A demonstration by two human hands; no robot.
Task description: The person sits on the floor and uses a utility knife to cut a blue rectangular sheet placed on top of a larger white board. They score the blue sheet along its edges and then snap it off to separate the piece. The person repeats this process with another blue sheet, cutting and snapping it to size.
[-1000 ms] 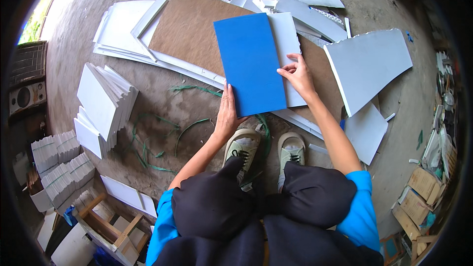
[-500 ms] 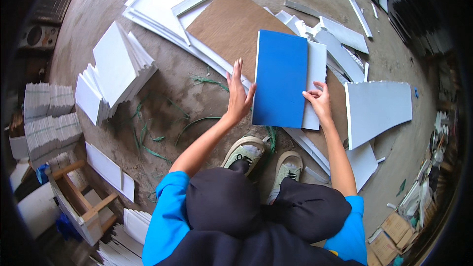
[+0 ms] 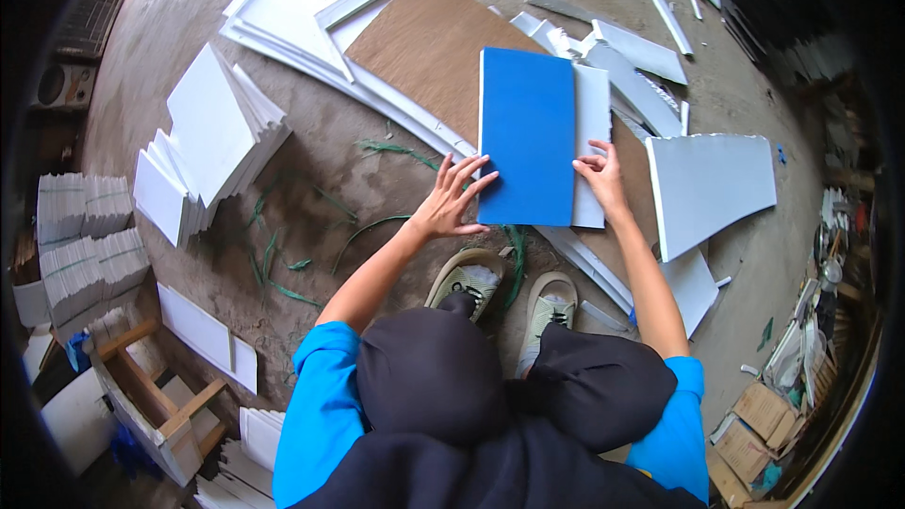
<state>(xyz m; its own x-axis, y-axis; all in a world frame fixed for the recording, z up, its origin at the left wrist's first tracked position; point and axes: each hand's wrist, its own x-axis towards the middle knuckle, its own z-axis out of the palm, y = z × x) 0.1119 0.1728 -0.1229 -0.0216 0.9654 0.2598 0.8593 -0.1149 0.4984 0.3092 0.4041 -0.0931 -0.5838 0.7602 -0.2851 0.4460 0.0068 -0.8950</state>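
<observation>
A rectangular blue board [image 3: 526,137] lies over a white board [image 3: 592,146], whose strip shows along the blue one's right side. Both rest on a large brown board [image 3: 443,47]. My left hand [image 3: 451,198] has its fingers spread, the tips touching the lower left edge of the blue board. At the blue board's right edge sits my right hand [image 3: 601,177], fingers bent but apart, over the white strip. Neither hand wraps round a board.
White sheets and strips [image 3: 302,0] lie under the brown board's far left. Broken white pieces [image 3: 641,99] and a curved white panel [image 3: 712,190] lie right. Folded white sheets [image 3: 212,123] stand left, near bundled stacks [image 3: 90,273] and a wooden frame [image 3: 156,386]. Green straps [image 3: 283,273] litter the floor.
My left hand has come down to the blue board's lower left edge, fingers more spread. My right hand stays by its right edge. The whole view has shifted slightly.
</observation>
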